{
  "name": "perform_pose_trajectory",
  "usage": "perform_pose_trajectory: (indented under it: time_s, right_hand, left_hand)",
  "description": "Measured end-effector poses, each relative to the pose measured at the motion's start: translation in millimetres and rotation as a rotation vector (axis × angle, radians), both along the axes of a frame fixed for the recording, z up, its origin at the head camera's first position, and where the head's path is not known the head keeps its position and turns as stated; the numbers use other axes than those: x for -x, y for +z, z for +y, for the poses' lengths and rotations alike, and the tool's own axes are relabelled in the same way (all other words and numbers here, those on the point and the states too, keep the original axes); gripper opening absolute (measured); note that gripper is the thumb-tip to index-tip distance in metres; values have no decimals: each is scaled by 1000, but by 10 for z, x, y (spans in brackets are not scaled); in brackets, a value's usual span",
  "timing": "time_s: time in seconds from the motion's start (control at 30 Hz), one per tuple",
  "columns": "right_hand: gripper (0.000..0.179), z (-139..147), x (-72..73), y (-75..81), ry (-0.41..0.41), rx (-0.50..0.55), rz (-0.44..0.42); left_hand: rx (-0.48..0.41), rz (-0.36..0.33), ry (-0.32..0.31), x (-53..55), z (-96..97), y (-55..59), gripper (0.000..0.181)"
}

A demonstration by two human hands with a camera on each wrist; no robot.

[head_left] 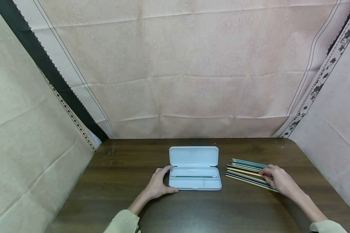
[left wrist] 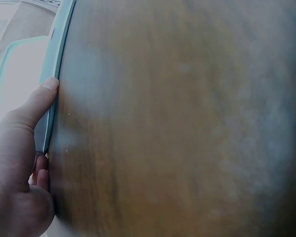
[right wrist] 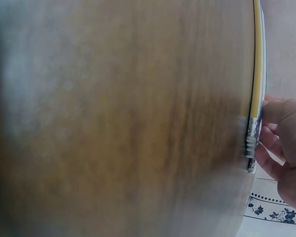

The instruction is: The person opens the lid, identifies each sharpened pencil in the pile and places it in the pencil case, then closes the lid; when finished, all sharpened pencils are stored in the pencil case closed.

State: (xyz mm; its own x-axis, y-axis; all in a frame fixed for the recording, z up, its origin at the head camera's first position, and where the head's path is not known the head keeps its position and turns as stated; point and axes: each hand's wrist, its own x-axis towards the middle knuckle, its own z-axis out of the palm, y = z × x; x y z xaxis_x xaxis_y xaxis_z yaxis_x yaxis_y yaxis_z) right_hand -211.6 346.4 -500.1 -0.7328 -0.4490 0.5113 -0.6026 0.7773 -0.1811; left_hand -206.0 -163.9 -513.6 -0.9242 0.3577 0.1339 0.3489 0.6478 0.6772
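Note:
A light blue pencil case lies with its lid folded back, away from me. One dark pencil rests lengthwise in its rear compartment. My left hand grips the left end of the case, thumb on the front edge and fingers at the rear left corner. To the right, several pencils in blue, green, black and yellow lie side by side, slanting. My right hand is over their right ends, thumb and fingertips pinching a yellowish pencil among them. Eraser ends show beside the fingers in the right wrist view.
Everything lies on a dark brown wooden table. Pale patterned cloth hangs behind its far edge, with more cloth on the left and right sides.

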Motion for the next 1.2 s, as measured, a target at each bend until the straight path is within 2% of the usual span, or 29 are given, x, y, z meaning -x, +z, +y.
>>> perform_pose_trajectory:
  time_s: [0.37,1.2]
  right_hand:
    - [32,-51,-25,5,10,39,56]
    - [33,-236,-38,82,69,55,99]
  left_hand:
    - [-5,7,-2,-3,5,7,90]
    - [2,15,-5,-4,8,15,91]
